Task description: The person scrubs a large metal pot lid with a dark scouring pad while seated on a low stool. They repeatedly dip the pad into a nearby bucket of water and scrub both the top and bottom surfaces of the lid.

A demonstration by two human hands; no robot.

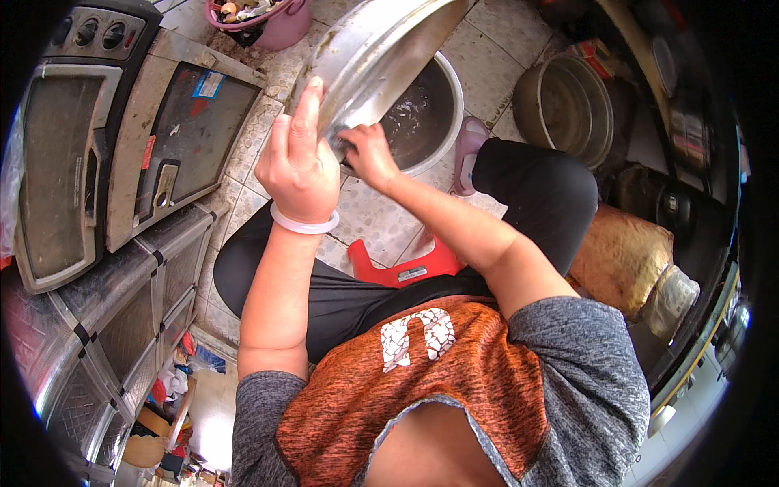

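Observation:
My left hand (298, 164), a pale bangle on its wrist, grips the near edge of a large round metal lid (365, 49). The lid is tilted steeply up above a wide metal basin (455, 91) and hides part of it. Dark water (420, 115) with bright reflections stands in the basin. My right hand (372, 155) is at the lid's lower inner side with bent fingers. Something dark shows under those fingertips, too hidden to name.
A pink bucket (286, 24) of scraps stands at the far left, an empty metal pot (575, 109) at the right. Glass-fronted appliances (195, 128) line the left. A red plastic stool (401, 271) is beneath me. A large plastic jug (627, 262) lies beside my leg.

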